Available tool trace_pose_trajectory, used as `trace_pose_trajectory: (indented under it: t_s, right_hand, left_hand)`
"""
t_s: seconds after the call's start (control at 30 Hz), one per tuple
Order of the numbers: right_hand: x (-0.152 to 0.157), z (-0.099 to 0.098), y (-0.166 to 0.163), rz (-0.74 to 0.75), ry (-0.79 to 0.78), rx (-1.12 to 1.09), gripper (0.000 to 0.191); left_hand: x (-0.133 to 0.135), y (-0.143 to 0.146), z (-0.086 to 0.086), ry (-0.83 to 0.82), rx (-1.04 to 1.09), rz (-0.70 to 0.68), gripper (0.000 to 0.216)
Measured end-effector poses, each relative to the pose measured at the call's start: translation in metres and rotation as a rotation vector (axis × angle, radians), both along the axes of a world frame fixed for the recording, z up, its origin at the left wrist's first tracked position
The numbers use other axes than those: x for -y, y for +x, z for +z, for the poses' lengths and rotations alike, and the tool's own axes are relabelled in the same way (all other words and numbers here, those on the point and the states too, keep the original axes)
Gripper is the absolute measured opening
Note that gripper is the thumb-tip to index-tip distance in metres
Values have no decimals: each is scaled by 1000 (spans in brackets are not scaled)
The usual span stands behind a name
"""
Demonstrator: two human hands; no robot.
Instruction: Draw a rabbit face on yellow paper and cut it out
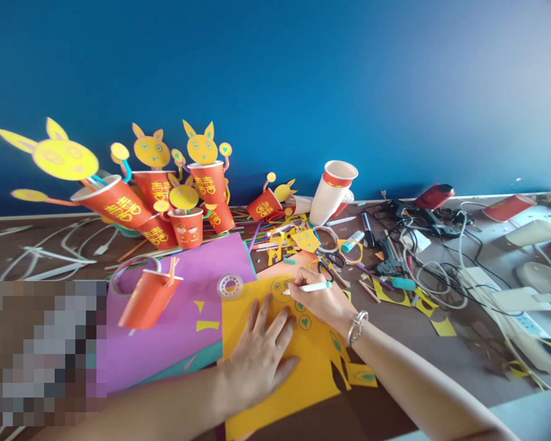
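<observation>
A sheet of yellow paper (261, 404) lies in front of me, partly cut along its right edge. My left hand (259, 346) rests flat on it with the fingers spread. In my right hand (316, 297) is a white marker (310, 287), its tip at a drawn round face (281, 289) near the sheet's top edge. Small circles with hearts (305, 321) are drawn just below that hand. Beside the sheet's upper left corner sits a roll of clear tape (230, 286). Black-handled scissors (330, 264) lie just beyond my right hand.
Purple paper (165, 343) lies at left, bearing a tilted red paper cup (151, 298). Behind it stand several red cups with yellow animal faces (202, 149). A stack of white cups (328, 196) stands by the blue wall. Glue guns (390, 257), cables and paper scraps crowd the right.
</observation>
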State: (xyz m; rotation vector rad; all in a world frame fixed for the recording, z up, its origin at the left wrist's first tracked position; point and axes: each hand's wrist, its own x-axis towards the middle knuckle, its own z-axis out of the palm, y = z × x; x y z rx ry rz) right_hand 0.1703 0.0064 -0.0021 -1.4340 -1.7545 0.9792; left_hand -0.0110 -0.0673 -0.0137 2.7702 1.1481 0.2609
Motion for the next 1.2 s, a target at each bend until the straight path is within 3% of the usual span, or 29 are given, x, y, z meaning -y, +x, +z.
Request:
trace_pose_trajectory:
  t_s: [0.3, 0.57, 0.8, 1.2]
  right_hand:
    - [1, 12, 0, -139, -114, -81, 20]
    - [5, 34, -3, -33, -99, 76, 20]
    - [4, 28, -3, -31, -30, 109, 22]
    - [4, 32, -4, -60, -100, 171, 21]
  left_hand:
    - [0, -1, 1, 8, -13, -5, 56]
    - [0, -1, 1, 5, -11, -7, 57]
    - [0, -1, 0, 22, 2, 0, 57]
    - [0, -1, 0, 2, -1, 6, 56]
